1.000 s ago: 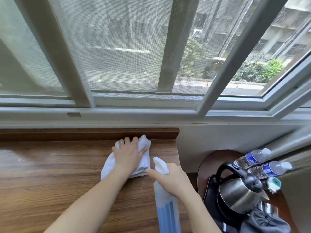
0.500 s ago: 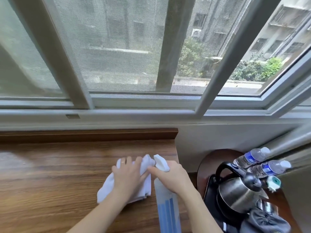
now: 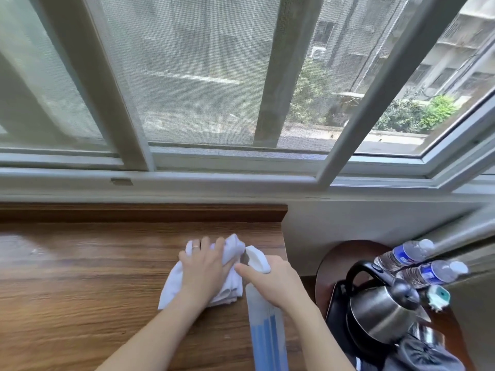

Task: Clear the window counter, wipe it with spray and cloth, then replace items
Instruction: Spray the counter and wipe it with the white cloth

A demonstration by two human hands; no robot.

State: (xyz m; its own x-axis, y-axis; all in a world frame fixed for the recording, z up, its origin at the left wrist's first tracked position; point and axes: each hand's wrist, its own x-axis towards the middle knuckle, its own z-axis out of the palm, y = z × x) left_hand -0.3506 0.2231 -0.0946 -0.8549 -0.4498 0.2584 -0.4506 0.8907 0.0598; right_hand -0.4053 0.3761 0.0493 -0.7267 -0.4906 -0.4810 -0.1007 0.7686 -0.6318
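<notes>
cloth [image 3: 231, 249]: one, white, bunched on the wooden counter [image 3: 80, 277] under my left hand [image 3: 204, 269], palm pressed flat on it | spray bottle [image 3: 266, 330]: one, gripped in my right hand [image 3: 276, 282], just beside the left | right of my hands: one kettle [image 3: 380, 314], two water bottles [image 3: 404, 254], well apart from the cloth

Two bare forearms with no sleeves in view, left hand [image 3: 204, 271] wearing a thin silver-coloured ring band [image 3: 196, 247] on one finger, right hand [image 3: 276, 282] without visible jewellery, short plain fingernails
</notes>
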